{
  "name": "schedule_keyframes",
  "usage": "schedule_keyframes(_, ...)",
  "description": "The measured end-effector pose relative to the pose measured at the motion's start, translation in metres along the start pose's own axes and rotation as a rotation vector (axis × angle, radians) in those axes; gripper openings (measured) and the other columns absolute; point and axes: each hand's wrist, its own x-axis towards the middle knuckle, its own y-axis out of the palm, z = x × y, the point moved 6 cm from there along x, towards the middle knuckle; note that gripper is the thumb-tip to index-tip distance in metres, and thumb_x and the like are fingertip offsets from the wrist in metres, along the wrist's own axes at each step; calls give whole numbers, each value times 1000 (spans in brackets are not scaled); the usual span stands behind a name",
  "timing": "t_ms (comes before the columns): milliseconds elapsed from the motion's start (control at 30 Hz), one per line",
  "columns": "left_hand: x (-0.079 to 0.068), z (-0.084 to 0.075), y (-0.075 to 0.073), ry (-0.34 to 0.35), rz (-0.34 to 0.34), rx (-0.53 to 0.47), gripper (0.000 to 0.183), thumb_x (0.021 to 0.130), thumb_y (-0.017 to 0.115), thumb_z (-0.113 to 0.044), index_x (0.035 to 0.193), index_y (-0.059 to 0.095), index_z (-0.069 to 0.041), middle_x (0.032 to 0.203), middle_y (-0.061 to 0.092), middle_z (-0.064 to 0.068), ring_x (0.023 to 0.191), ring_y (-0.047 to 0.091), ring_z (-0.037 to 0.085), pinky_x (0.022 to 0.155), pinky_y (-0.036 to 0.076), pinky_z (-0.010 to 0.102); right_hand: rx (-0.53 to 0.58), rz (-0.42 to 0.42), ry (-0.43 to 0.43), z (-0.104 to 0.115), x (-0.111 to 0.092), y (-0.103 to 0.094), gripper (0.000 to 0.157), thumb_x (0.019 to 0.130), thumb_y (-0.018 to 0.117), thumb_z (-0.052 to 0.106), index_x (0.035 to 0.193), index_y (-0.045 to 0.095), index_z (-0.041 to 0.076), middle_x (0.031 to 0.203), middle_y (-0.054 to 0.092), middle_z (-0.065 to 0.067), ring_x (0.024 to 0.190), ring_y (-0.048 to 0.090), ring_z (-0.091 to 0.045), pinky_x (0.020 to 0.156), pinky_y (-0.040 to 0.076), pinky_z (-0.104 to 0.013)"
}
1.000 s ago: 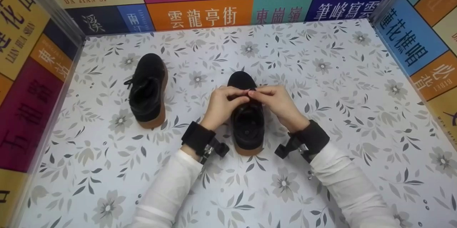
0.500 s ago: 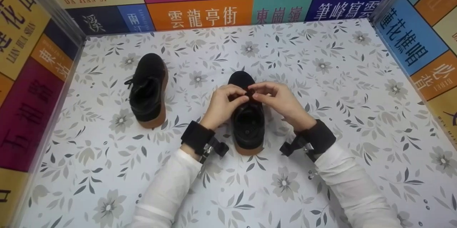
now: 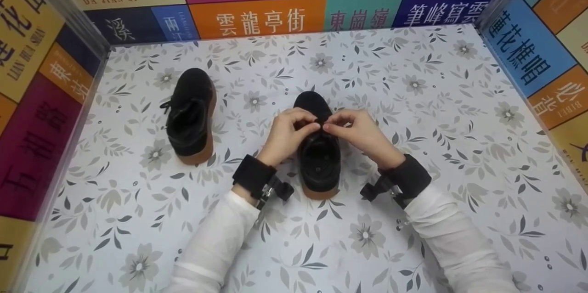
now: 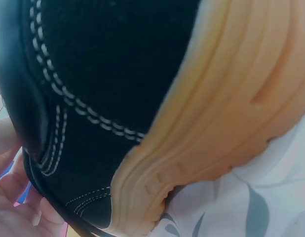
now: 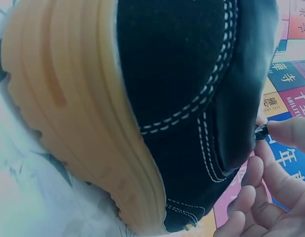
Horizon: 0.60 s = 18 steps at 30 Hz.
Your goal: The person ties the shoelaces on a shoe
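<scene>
A black shoe (image 3: 321,180) with a tan sole stands upright in the middle, its toe pointing away from me. Over its lacing, my left hand (image 3: 285,133) and right hand (image 3: 362,133) meet with thumbs and forefingers almost touching. Dark shoelace (image 5: 261,132) shows at the right thumb tip in the right wrist view, where the right hand pinches it. The left fingers pinch at the lace too, though their tips are partly hidden behind the shoe in the left wrist view. White stitching and the shoe's sole (image 4: 241,84) fill much of both wrist views.
A second black shoe (image 3: 192,116) with a laced bow stands to the left. Both rest on a white floral-patterned surface (image 3: 395,247). Upright panels (image 3: 257,19) with coloured lettering enclose the back and both sides.
The right fingers parted and shifted slightly right from the left fingertips, then came together again in a pinch. The left hand and both shoes have stayed nearly still.
</scene>
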Motion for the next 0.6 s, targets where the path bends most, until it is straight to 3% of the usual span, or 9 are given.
schedule_keyframes(167,-2,-1,-1,19,-33,16,17,95,79,-10,103,79,6,109,77,20,111,70,35,105,54,46,-6,-73,-21,1,0,2,15,91,78,6,97,76,-8,80,71,11,71,56,0,64,45,-14)
schedule_keyframes(433,-7,-7,-2,69,-107,56,15,94,80,-6,101,79,7,107,77,21,108,72,36,100,57,45,-110,-196,-155,14,-7,5,5,88,75,0,87,73,-4,80,72,-13,71,54,-5,66,41,-14)
schedule_keyframes(600,-7,-9,-1,94,-131,87,13,93,80,-6,98,79,6,103,77,19,105,71,35,99,57,45,-147,-233,-185,20,-10,7,4,85,73,-2,85,71,-5,81,72,-19,74,58,-16,66,40,-13)
